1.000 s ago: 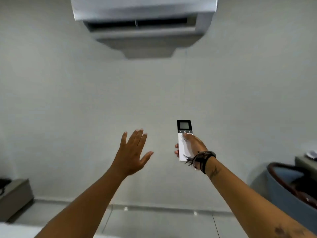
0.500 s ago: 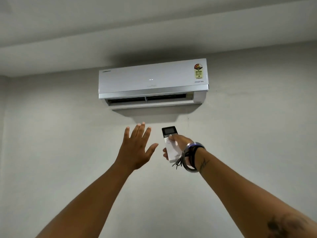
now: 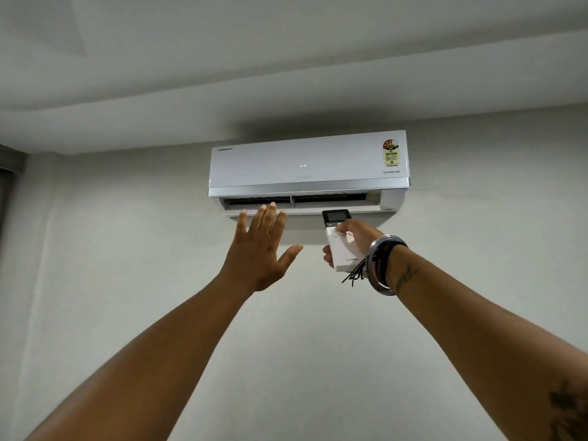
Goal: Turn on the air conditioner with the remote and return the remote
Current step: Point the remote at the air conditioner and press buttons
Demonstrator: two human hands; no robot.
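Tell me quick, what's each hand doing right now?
Left hand: open, fingers spread, holding nothing, raised toward the air conditioner.
Right hand: closed around the remote, thumb on its buttons.

remote [image 3: 341, 246] buttons thumb-covered, sticker [image 3: 391, 153] unreadable

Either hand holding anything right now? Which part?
Right hand holds the remote around its lower white body, thumb on the buttons, screen end toward the air conditioner. Left hand is open and empty.
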